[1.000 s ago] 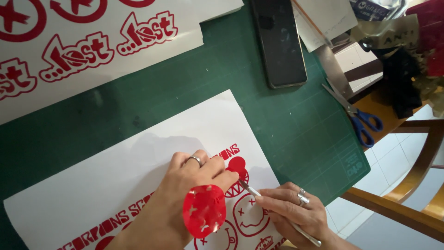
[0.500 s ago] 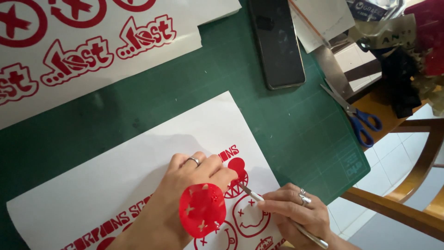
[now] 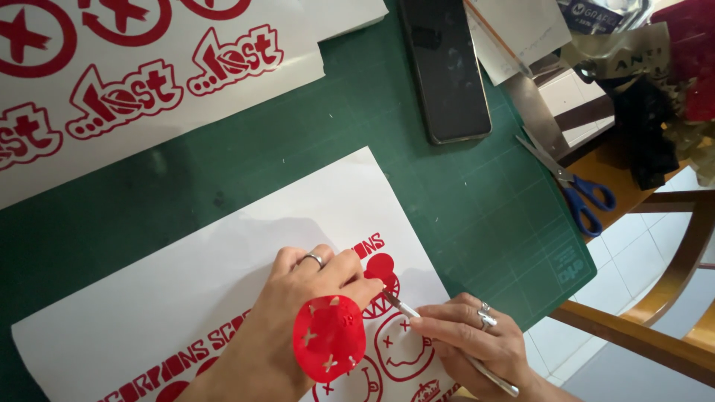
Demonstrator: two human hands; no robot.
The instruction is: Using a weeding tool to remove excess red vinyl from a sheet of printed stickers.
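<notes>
The left hand (image 3: 305,298) lies flat on a white backing sheet (image 3: 186,298), fingers spread narrow and pressing down, fingertips pointing right toward a small red heart-topped round design (image 3: 381,272). A loose red vinyl disc (image 3: 329,337), cut through with little crosses, sits over the back of that hand — whether it is stuck to the skin or just resting there I cannot tell from this angle.

The right hand (image 3: 465,339) comes in from the near right, fingers pinched around a slim silver weeding tool (image 3: 439,335). The tool's long axis runs from near right up to far left, and its tip sits at the lower right edge of the heart design, just beside the left index fingertip. So the design lies just to the left of and beyond the right hand's fingers, and the right hand holds the only thing that reaches it; the left merely pins the sheet.

Other red smiley outlines (image 3: 406,350) lie on the sheet directly below the tool. Everything rests on a green cutting mat (image 3: 484,216). Far off are a dark phone (image 3: 445,67), blue-handled scissors (image 3: 577,190) at the mat's right edge, and a second sheet of red lettering (image 3: 149,74) at far left.
</notes>
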